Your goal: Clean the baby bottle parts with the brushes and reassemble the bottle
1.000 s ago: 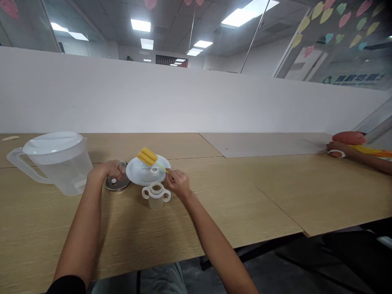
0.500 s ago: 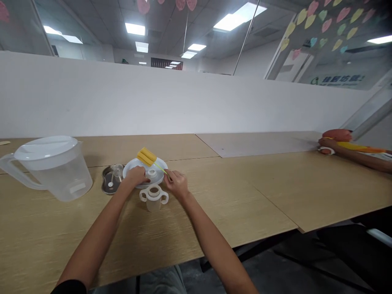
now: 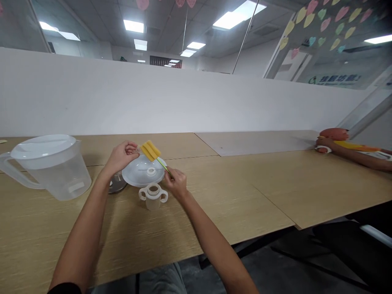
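My right hand (image 3: 176,183) pinches the thin green handle of a yellow sponge brush (image 3: 150,150), whose head is raised over a white round lid (image 3: 143,173). My left hand (image 3: 121,155) is lifted above the lid's left rim, fingers pinched on a small clear piece held right next to the sponge head. A small translucent cup with two handles (image 3: 153,196) stands upright on the table just in front of the lid, close to my right hand. A small metal dish (image 3: 116,184) lies partly hidden under my left wrist.
A large clear pitcher with a white lid (image 3: 49,165) stands at the left. The wooden table (image 3: 245,196) ends at a white partition behind. At the far right another person's arm (image 3: 352,154) rests by a red object (image 3: 333,132).
My left hand moved from the metal dish to the white lid, then rose with a small clear piece up to the sponge head. My right hand has lifted the brush slightly.
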Demonstrator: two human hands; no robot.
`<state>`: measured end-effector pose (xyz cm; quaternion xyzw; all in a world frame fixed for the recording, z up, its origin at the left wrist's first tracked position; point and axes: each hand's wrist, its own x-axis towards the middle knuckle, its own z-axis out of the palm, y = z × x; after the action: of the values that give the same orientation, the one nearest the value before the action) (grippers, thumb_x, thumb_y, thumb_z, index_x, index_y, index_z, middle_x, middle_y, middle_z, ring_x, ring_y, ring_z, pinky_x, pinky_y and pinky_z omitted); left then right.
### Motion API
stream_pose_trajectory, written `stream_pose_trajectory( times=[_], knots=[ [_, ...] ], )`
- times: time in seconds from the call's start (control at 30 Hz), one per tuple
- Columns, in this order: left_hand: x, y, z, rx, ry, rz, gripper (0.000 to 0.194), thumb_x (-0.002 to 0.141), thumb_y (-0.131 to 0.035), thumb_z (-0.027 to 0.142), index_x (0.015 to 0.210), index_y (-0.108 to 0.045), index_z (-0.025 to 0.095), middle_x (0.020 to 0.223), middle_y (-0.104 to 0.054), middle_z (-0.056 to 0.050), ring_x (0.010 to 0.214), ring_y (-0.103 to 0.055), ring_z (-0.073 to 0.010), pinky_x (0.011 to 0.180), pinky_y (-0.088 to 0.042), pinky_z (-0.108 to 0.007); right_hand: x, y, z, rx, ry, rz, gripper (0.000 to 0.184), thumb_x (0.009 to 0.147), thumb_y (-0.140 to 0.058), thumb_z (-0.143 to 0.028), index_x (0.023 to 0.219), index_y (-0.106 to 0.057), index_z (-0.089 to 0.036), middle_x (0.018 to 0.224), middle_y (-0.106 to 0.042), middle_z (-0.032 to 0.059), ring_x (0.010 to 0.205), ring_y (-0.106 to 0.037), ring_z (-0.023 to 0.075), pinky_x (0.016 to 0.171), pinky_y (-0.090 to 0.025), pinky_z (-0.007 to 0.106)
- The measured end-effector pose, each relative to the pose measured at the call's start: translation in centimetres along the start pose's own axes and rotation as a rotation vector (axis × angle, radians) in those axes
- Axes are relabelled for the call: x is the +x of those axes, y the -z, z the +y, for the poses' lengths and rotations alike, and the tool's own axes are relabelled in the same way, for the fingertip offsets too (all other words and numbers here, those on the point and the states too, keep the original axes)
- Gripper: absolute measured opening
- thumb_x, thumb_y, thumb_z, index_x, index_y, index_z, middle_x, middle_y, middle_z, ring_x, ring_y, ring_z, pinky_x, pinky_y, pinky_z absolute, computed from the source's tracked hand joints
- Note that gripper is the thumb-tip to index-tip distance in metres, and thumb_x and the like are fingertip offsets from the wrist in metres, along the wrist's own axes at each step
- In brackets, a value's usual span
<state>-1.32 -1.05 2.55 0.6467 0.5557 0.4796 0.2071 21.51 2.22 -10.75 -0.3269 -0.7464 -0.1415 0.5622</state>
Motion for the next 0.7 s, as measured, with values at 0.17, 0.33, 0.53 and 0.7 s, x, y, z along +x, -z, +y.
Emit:
stream_pose_trajectory(
  times=[0.17, 0.33, 0.53, 0.7],
  knots=[
    [-0.7, -0.8, 2.3, -0.147, -0.025, -0.035, 0.048, 0.067, -0.068, 0.048, 0.1, -0.063, 0.013, 0.091, -0.069, -0.007, 0.087, -0.062, -0.0197, 0.082, -0.049, -0.032, 0.0, 0.2, -0.3, 0.034, 0.009, 0.061, 0.026, 0.094, -0.045, -0.025, 0.096, -0.068, -0.012, 0.056, -0.062, 0.0024, 0.049, -0.055, 0.0113, 0.052, -0.044, 0.023],
    [-0.9, -1.3, 2.5, -0.135, -0.025, -0.102, 0.048, 0.072, -0.062, 0.058, 0.087, -0.064, 0.012, 0.077, -0.068, -0.006, 0.073, -0.06, -0.0164, 0.072, -0.047, -0.028, -0.3, 0.2, -0.1, -0.016, 0.063, 0.045, 0.028, 0.094, -0.043, -0.024, 0.097, -0.069, -0.011, 0.051, -0.058, 0.0008, 0.046, -0.051, 0.0105, 0.05, -0.042, 0.023],
    [-0.6, -1.0, 2.0, 0.094, 0.051, 0.009, 0.054, 0.086, -0.039, 0.06, 0.061, -0.057, 0.015, 0.057, -0.061, -0.004, 0.056, -0.054, -0.0137, 0.059, -0.042, -0.025, -0.5, 0.2, 0.1, -0.033, 0.12, -0.027, 0.026, 0.093, -0.045, -0.022, 0.101, -0.068, -0.012, 0.054, -0.06, 0.0022, 0.048, -0.054, 0.0113, 0.051, -0.042, 0.024],
    [-0.5, 2.8, 0.5, 0.607, 0.198, 0.069, 0.055, 0.087, -0.035, 0.057, 0.067, -0.065, 0.016, 0.065, -0.068, -0.009, 0.063, -0.061, -0.0205, 0.061, -0.041, -0.029, -0.4, 0.3, 0.8, -0.091, 0.113, 0.011, 0.023, 0.092, -0.049, -0.022, 0.095, -0.07, -0.013, 0.055, -0.06, 0.003, 0.05, -0.055, 0.012, 0.051, -0.041, 0.024]
  ],
)
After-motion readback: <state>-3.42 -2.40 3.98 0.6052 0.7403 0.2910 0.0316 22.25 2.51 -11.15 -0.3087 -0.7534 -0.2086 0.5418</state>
